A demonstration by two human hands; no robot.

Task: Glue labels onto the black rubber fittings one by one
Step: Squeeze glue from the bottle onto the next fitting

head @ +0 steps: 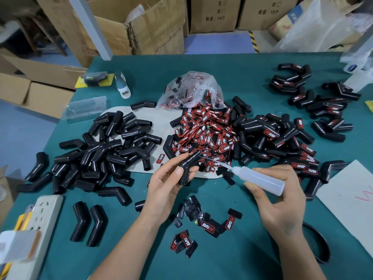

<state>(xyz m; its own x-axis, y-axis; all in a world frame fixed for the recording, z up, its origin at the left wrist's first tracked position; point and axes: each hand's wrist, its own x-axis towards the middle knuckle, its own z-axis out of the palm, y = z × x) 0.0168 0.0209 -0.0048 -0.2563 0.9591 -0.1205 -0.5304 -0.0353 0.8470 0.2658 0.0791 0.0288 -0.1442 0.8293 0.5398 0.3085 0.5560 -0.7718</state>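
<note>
My left hand [168,178] grips a bent black rubber fitting [187,168] above the green table. My right hand [278,197] holds a clear glue bottle [260,177]; its thin nozzle points left and its tip touches the fitting's upper arm. A heap of red-and-black labels [205,132] lies just behind the hands, spilling from a clear plastic bag [193,89]. Several loose labels [201,221] lie near my wrists. Bare fittings are piled at the left [105,148]. Fittings with labels on them lie at the right [282,136] and far right [314,98].
A white power strip [40,225] lies at the table's front left edge. Two bent fittings [88,225] sit beside it. A white sheet [351,193] is at the right, with a black band [321,245] near my right wrist. Cardboard boxes [141,27] stand behind the table.
</note>
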